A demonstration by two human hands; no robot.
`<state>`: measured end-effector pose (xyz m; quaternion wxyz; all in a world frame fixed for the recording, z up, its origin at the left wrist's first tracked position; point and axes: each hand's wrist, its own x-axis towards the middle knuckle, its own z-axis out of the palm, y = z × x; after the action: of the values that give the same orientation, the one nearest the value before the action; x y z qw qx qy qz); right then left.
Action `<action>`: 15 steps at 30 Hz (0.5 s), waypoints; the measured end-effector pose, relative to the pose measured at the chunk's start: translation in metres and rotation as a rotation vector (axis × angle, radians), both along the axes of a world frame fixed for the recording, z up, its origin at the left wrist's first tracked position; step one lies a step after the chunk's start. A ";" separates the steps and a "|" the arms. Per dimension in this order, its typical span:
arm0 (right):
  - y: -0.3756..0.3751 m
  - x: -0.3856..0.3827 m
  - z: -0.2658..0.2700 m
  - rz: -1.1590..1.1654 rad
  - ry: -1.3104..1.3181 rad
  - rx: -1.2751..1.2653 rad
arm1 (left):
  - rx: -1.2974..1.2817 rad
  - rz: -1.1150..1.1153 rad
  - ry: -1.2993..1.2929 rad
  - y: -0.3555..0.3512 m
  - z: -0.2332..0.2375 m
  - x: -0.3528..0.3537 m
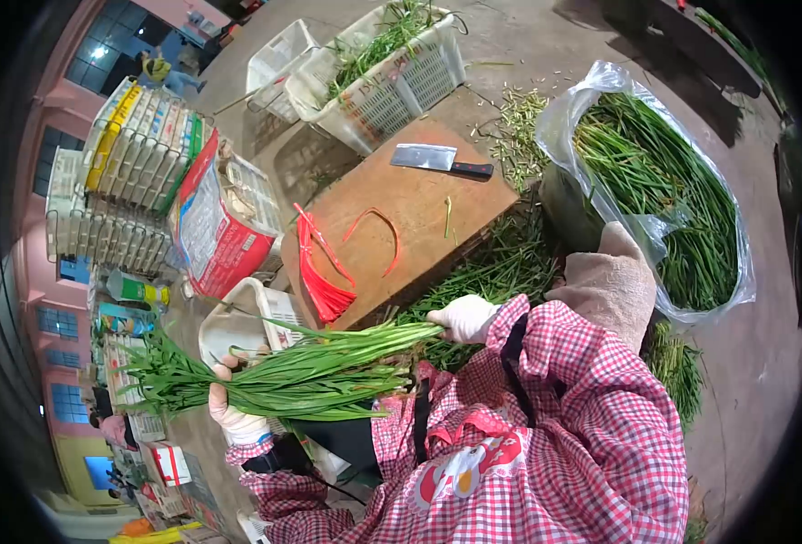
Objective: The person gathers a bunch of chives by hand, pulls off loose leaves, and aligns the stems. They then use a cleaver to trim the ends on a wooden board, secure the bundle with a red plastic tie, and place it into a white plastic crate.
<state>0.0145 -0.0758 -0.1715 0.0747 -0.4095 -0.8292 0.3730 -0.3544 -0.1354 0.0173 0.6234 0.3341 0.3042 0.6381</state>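
Note:
A loose bunch of long green chives (328,367) lies across in front of my body, leafy tips to the left and pale stem ends to the right. My left hand (234,403), in a glove with bare fingertips, is closed around the leafy part. My gloved right hand (466,319) pinches some of the stem ends. Beyond the bunch is a wooden board (410,218). On it rest a cleaver (437,160) with a black handle, a bundle of red ties (326,295), one loose red tie (390,238) and a short cut stalk (448,218).
A large clear plastic bag (736,218) full of green stalks stands at the right. White crates (410,77) with greens are at the back, near cut stem bits (519,127). At the left are a red and white sack (224,218) and stacked crates (138,150). A person (160,68) is far off.

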 end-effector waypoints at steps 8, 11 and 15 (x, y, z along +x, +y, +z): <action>0.014 0.051 -0.035 -0.145 -0.287 -0.115 | 0.037 0.091 0.018 -0.001 0.012 -0.004; 0.015 0.086 -0.047 -0.196 -0.461 -0.143 | 0.131 0.290 0.081 -0.007 0.023 -0.036; 0.022 0.089 -0.017 0.032 -0.834 -0.038 | 0.158 0.315 -0.089 -0.018 0.019 -0.056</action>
<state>0.1032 -0.0540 -0.1883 -0.2808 -0.5139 -0.7876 0.1915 -0.4105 -0.1539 0.0362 0.5003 0.3016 0.2742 0.7639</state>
